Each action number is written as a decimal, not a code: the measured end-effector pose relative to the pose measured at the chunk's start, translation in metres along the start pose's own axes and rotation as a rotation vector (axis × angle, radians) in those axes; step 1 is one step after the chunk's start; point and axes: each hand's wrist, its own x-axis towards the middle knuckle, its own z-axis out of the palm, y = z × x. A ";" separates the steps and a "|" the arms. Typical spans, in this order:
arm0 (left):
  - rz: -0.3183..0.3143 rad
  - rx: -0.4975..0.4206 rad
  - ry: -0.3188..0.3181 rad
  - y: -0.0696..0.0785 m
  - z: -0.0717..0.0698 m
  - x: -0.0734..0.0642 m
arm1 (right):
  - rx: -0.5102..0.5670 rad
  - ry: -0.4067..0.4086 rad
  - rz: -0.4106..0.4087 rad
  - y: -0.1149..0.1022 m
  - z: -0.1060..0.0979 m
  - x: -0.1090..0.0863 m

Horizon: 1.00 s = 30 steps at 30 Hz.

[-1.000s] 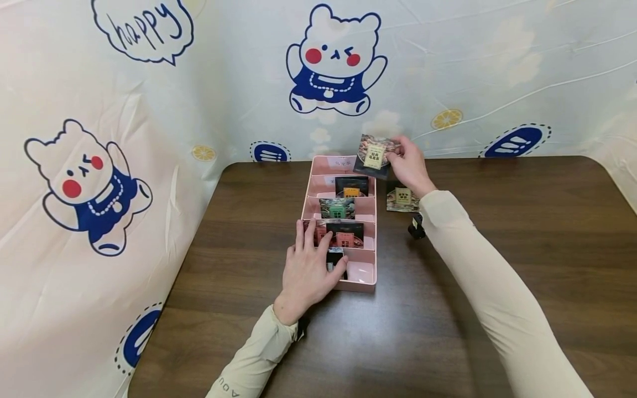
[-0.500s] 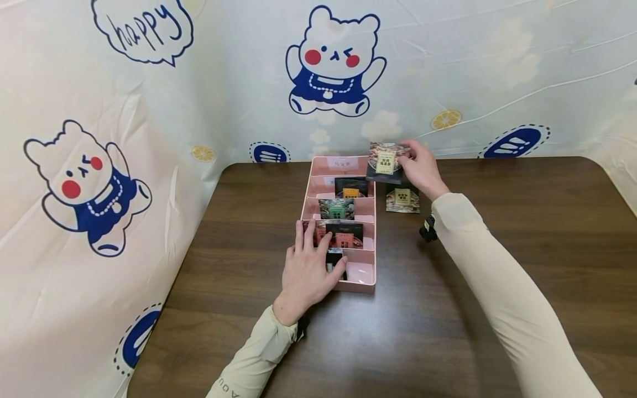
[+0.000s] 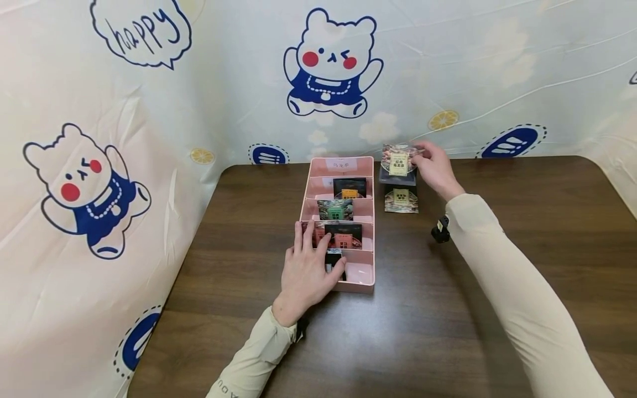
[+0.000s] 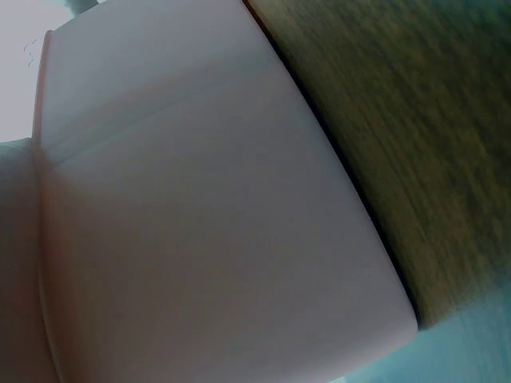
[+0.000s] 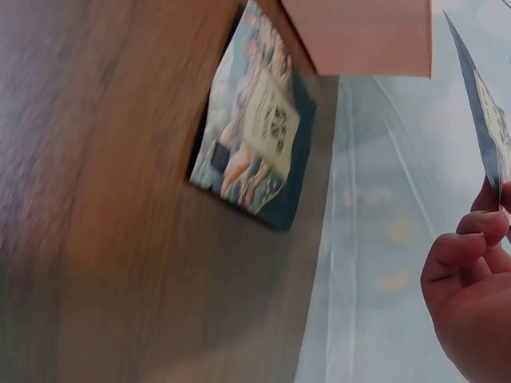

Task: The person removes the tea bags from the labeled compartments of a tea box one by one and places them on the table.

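My right hand (image 3: 438,170) pinches a dark tea sachet (image 3: 398,160) with a pale yellow label by its right edge. This sachet is held raised, to the right of the far end of a pink divided box (image 3: 360,273). Below it, a second yellow-labelled tea sachet (image 3: 402,199) lies on the table. In the right wrist view, the held sachet (image 5: 487,120) appears nearly edge-on between thumb and fingers. My left hand (image 3: 306,273) rests with spread fingers over the box's near left side. The left wrist view shows only the box's outer wall (image 4: 200,199) and the table.
Inside the box, an orange-labelled sachet (image 3: 350,188), a green-labelled sachet (image 3: 335,210) and red-labelled sachets (image 3: 344,237) stand in separate compartments. A dark packet (image 3: 333,258) is in the nearest one, partly hidden by my left hand. Behind the brown table (image 3: 239,237) hangs a printed cloth (image 3: 239,83).
My right hand has moved right with the tea sachet, from over the box's far corner to beside the box. The left hand stays on the box.
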 end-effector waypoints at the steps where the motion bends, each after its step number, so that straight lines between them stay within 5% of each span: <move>1: 0.002 0.000 0.002 0.000 0.000 0.000 | -0.004 -0.002 0.002 0.001 -0.002 -0.001; 30: -0.015 -0.014 -0.041 0.003 -0.005 0.001 | -0.138 -0.030 0.062 0.037 -0.048 -0.014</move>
